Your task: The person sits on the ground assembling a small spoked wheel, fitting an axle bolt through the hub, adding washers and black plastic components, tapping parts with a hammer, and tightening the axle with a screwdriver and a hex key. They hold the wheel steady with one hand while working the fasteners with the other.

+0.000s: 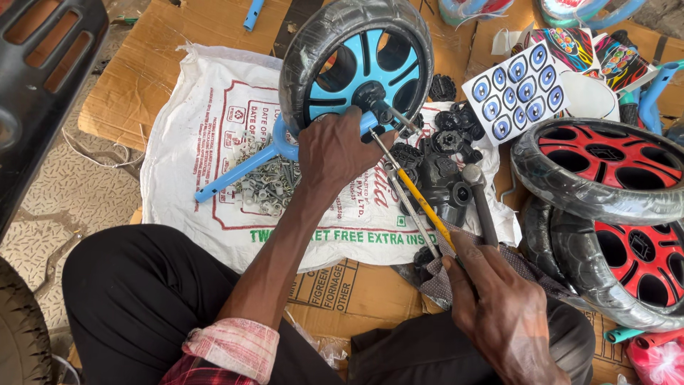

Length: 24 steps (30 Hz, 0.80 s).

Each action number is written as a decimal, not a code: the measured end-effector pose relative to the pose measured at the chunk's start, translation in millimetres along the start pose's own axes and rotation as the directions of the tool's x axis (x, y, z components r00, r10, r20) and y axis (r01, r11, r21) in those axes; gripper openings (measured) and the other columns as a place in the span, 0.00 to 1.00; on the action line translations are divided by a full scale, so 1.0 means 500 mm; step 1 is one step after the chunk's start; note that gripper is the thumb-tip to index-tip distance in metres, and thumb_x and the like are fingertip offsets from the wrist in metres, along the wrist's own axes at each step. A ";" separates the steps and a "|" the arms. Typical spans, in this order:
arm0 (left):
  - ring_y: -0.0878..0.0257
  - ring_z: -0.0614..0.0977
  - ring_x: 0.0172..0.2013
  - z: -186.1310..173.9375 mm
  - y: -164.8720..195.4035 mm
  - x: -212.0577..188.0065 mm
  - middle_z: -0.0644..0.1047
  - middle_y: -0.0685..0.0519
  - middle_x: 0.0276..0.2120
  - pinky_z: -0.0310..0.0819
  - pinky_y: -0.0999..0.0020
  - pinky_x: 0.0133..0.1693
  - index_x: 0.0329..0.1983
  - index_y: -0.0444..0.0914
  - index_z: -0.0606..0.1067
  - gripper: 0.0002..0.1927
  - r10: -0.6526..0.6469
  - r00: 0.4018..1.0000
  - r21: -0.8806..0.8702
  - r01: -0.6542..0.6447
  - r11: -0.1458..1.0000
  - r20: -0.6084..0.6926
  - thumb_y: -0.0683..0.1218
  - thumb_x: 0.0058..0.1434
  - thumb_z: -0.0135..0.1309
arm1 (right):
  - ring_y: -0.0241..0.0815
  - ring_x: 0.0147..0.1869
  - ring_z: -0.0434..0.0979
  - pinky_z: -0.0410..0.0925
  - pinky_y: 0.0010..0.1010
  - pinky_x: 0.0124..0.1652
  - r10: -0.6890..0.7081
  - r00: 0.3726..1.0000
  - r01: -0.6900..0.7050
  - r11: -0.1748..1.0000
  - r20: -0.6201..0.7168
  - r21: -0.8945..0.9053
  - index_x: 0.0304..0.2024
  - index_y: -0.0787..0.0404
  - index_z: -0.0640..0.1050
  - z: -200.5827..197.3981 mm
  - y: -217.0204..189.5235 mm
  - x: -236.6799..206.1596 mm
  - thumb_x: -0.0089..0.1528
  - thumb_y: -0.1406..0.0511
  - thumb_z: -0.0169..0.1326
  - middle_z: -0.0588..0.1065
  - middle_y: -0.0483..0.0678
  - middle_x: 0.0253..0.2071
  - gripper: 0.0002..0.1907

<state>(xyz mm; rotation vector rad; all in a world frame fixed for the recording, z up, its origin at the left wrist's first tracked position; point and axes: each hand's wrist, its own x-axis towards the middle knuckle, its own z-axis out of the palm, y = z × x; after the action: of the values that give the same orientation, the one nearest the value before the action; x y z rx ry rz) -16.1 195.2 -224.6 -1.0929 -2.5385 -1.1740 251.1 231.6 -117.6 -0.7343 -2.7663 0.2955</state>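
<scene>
Gripping blue wheel [356, 60], hammer [479, 196]

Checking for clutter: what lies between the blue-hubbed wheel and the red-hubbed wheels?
In the head view, a heap of black plastic caps and a sheet of blue round stickers lie between the blue-hubbed wheel and the red-hubbed wheels.

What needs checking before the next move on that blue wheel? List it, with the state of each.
1. Left hand grips the blue tube at the wheel hub: ok.
2. Blue wheel propped upright on the white sack: ok.
3. Right hand holds the hammer: ok.
4. Yellow-handled tool tip at the hub: ok.
5. Tip seated in its slot: cannot tell.
6. Loose screws within reach: ok.
</scene>
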 end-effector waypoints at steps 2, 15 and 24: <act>0.48 0.81 0.21 0.001 0.002 0.001 0.78 0.42 0.18 0.73 0.50 0.24 0.28 0.37 0.79 0.28 0.004 0.999 0.010 -0.003 1.000 -0.039 0.67 0.51 0.65 | 0.51 0.27 0.79 0.70 0.39 0.27 0.016 1.000 -0.016 0.999 0.002 0.035 0.54 0.63 0.79 -0.002 -0.002 0.004 0.58 0.67 0.61 0.77 0.53 0.31 0.21; 0.48 0.82 0.23 -0.005 0.004 0.010 0.78 0.44 0.18 0.73 0.49 0.25 0.27 0.37 0.78 0.26 -0.022 0.999 -0.015 0.023 1.000 0.030 0.65 0.51 0.65 | 0.43 0.33 0.72 0.64 0.35 0.33 0.558 0.731 -0.675 0.509 0.392 0.534 0.54 0.64 0.81 0.036 0.049 0.002 0.62 0.66 0.63 0.82 0.53 0.33 0.18; 0.48 0.82 0.21 -0.006 0.006 0.008 0.78 0.44 0.18 0.74 0.50 0.25 0.26 0.37 0.78 0.27 -0.026 1.000 -0.021 0.026 0.999 0.011 0.65 0.50 0.66 | 0.42 0.31 0.79 0.72 0.35 0.32 0.126 0.991 -0.123 0.991 -0.043 0.052 0.50 0.60 0.82 0.000 0.013 -0.004 0.56 0.66 0.65 0.80 0.47 0.33 0.19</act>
<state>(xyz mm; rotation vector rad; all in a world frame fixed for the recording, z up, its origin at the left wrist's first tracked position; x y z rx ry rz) -17.5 196.8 -219.3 -1.0769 -2.5616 -1.2073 255.8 236.3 -119.8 -0.8918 -2.6647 0.3645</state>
